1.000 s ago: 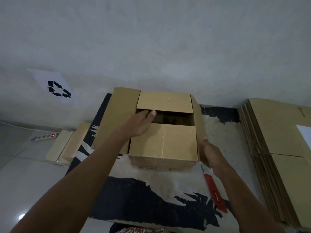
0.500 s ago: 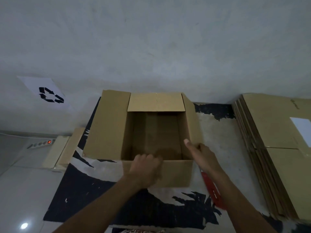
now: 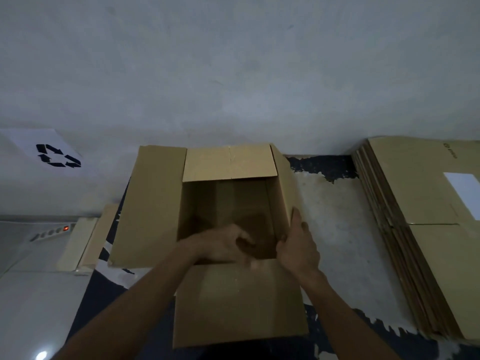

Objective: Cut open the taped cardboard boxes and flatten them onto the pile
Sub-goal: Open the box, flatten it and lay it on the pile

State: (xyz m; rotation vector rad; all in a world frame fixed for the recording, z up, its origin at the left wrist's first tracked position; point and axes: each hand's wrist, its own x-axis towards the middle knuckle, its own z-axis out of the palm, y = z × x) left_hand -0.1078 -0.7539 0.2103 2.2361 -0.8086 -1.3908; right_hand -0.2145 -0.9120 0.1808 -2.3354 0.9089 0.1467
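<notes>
While your two bare arms reach forward, the open brown cardboard box (image 3: 233, 216) sits in front of you on a worn mat with a flaking black-and-cream surface (image 3: 332, 229), its far end close to the grey wall (image 3: 233, 61). All four top flaps are folded outward: the long left flap (image 3: 150, 203) lies spread to the box's left, the far flap (image 3: 230, 163) tilts back toward the wall, the right flap (image 3: 283, 188) stands steeply along the box's right side, and the near flap (image 3: 239, 302) hangs down toward you, covering the box's front.

Your left hand (image 3: 223, 245) is at the box's near rim, its grip curled with the fingers bent inward over the opening (motion blur hides whether they actually pinch anything, so I cannot tell). Your right hand (image 3: 298, 245) lies flat against the outside of the right flap near the box's front corner, fingers straight and pressed together, thumb at the flap's edge.

To the right of the box, well apart from it, a pile of flattened brown cardboard sheets (image 3: 420, 242) rests partly on the mat, with a white label (image 3: 465, 193) on its top sheet. To the box's left, pale flat boards (image 3: 85, 240) lie on the floor, a white power strip with a red light (image 3: 54, 231) beyond them, and a white paper with a black recycling symbol (image 3: 55, 155) on the wall.
</notes>
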